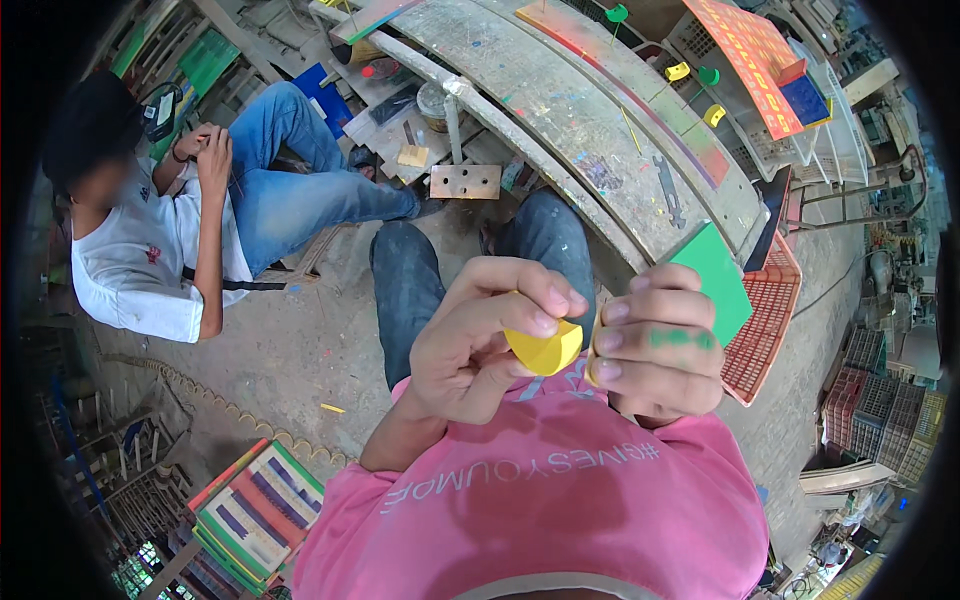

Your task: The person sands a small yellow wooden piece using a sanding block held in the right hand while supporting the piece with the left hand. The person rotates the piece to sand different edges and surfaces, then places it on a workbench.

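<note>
Yellow, smooth, curved block [545,350] is pinched between thumb and fingers of left hand [460,350], held before pink T-shirt [590,500]. Green-smeared right hand [660,350] is curled just beside it; whether anything is gripped there cannot be told. Paint-flecked grey workbench [560,120] is seen beyond, white-shirted person [140,270] seated at left.

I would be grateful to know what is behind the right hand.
Parts of the green board and the red basket show past the right hand; whatever its curled fingers cover cannot be seen.
</note>
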The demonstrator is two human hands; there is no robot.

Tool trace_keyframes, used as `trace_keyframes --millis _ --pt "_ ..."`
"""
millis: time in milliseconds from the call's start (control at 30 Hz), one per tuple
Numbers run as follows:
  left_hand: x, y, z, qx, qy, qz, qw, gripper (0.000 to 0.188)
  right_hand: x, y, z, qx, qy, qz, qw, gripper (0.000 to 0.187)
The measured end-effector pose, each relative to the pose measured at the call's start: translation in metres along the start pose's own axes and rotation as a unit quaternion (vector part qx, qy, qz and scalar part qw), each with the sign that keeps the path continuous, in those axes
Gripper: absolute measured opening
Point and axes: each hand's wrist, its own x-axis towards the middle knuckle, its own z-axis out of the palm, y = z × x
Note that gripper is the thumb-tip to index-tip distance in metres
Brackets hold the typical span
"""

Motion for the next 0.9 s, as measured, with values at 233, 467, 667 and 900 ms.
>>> trace_keyframes --millis 233,467,667,900 --pt "0.001 0.008 0.003 0.145 -0.004 0.060 0.988 0.025 0.007 -0.006 -0.002 -0.065 -0.035 -0.025 0.997 0.023" --pt "0.003 0.011 0.007 0.196 -0.001 0.084 0.977 0.027 0.004 -0.004 0.002 -0.062 -0.010 -0.036 0.997 0.028" --pt "0.004 0.014 0.006 0.239 -0.003 0.099 0.966 0.027 0.006 -0.006 -0.002 -0.070 -0.033 -0.004 0.997 0.031" --pt "0.005 0.013 0.007 0.262 -0.008 0.118 0.958 0.023 0.006 -0.004 -0.005 -0.072 -0.045 0.010 0.996 0.031"
